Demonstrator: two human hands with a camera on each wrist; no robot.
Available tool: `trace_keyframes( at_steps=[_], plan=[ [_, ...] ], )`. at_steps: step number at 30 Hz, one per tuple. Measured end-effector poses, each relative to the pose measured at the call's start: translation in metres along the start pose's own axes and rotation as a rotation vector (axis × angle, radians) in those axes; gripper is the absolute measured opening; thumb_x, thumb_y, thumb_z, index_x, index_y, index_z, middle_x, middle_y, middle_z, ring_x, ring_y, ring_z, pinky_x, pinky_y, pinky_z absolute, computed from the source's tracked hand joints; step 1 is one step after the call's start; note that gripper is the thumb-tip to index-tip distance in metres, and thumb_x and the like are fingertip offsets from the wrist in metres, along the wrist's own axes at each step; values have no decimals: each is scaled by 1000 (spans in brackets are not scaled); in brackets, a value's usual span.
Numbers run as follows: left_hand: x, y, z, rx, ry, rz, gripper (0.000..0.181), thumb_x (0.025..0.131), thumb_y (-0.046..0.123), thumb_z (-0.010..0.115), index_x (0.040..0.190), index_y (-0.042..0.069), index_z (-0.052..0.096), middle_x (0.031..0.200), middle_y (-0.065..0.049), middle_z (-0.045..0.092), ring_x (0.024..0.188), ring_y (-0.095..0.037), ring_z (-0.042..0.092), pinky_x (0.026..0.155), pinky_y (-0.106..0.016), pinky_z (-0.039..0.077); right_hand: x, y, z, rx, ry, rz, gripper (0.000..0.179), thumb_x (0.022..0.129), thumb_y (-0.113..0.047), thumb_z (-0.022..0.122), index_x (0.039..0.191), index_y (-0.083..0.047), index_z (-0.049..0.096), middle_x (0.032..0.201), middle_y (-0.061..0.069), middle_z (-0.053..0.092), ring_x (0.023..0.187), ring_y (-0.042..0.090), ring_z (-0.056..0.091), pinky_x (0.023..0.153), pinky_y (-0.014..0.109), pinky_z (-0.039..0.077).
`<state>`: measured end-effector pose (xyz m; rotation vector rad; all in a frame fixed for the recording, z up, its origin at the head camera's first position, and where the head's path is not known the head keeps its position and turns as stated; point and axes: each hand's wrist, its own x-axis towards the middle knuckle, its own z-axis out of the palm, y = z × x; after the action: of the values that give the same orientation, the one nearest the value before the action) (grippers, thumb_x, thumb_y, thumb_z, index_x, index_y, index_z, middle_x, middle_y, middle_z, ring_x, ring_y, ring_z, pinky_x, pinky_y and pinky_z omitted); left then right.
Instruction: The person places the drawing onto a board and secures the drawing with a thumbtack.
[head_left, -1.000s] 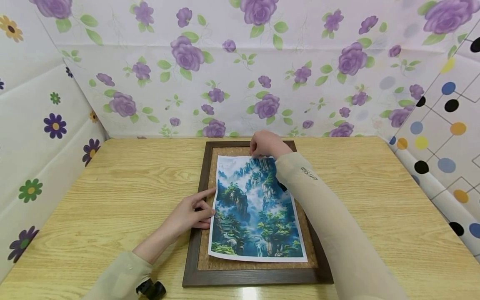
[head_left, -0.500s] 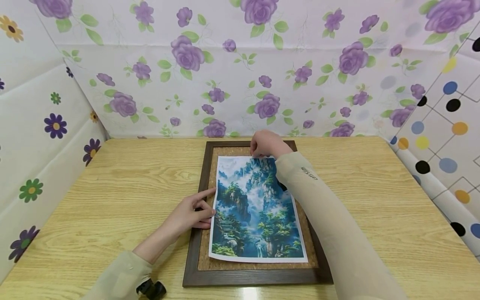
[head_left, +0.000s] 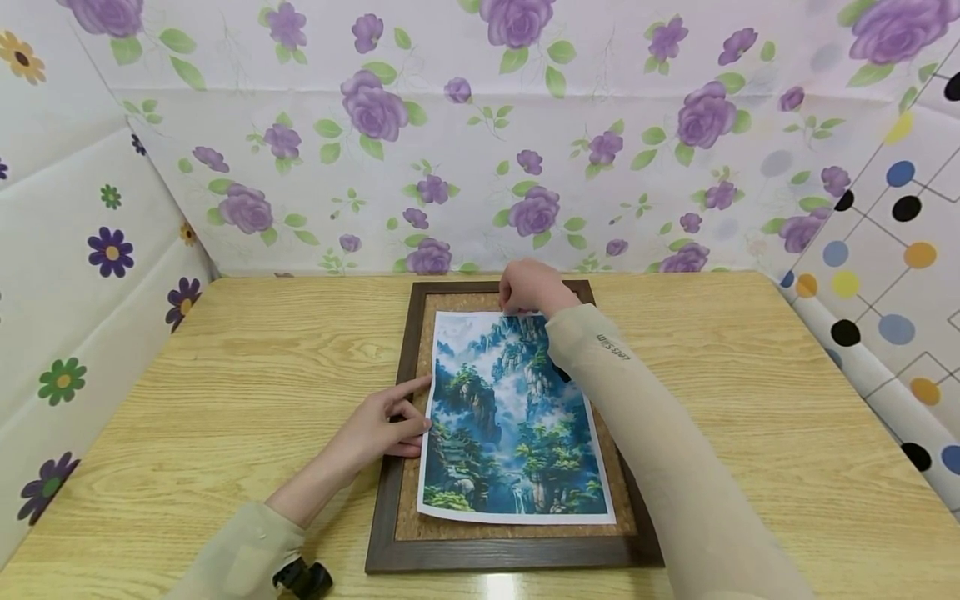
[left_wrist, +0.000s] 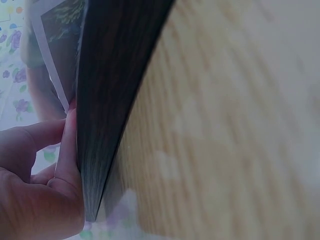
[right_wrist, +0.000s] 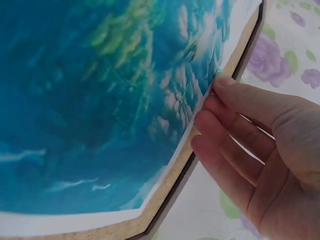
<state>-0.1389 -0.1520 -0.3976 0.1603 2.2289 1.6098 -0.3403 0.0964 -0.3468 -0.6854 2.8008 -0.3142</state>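
A printed mountain landscape picture (head_left: 510,433) lies on the corkboard (head_left: 420,533), which has a dark brown wooden frame (head_left: 517,554). At its top edge my right hand (head_left: 532,287) holds the paper. In the right wrist view, the thumb of my right hand (right_wrist: 280,145) lies on the picture's edge, with curled fingers against its side. My left hand (head_left: 378,425) crosses the frame's left side, two fingertips touching the picture's left edge. From the left wrist, my left hand (left_wrist: 40,175) shows beside the frame (left_wrist: 115,75). The paper's lower left corner lifts slightly.
The board lies on a light wood-grain table (head_left: 262,367). Patterned sheets surround it: purple roses (head_left: 375,108) behind, daisies (head_left: 111,252) at left and coloured dots (head_left: 918,254) at right. A black wrist camera (head_left: 303,577) hangs near my left sleeve.
My right forearm has shifted very slightly left. Both hands and the picture otherwise stay in place.
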Motion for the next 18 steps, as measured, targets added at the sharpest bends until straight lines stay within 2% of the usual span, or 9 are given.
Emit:
trace_keyframes(
  at_steps=[6,13,18],
  plan=[
    [0,1,1,4,6,1,66,97,9,61,156,16,32,96,-11,69,83,-17,70,75,-35,63,2,-4,-1,-32,12,8,16,89,-10,69,76,-11,77,76,10,74,57,13,52,63,30,45],
    [0,2,1,6,7,-4,66,97,8,60,156,15,32,96,-11,70,80,-16,70,74,-35,63,1,-10,-5,-14,-23,81,7,87,-12,74,82,-12,79,82,9,76,61,15,55,68,33,51],
    [0,1,1,5,19,-12,66,97,8,60,156,15,32,95,-11,70,78,-15,70,73,-34,63,4,-11,-4,-33,-24,101,7,86,-13,75,80,-12,79,81,7,75,62,14,55,69,34,51]
  ],
)
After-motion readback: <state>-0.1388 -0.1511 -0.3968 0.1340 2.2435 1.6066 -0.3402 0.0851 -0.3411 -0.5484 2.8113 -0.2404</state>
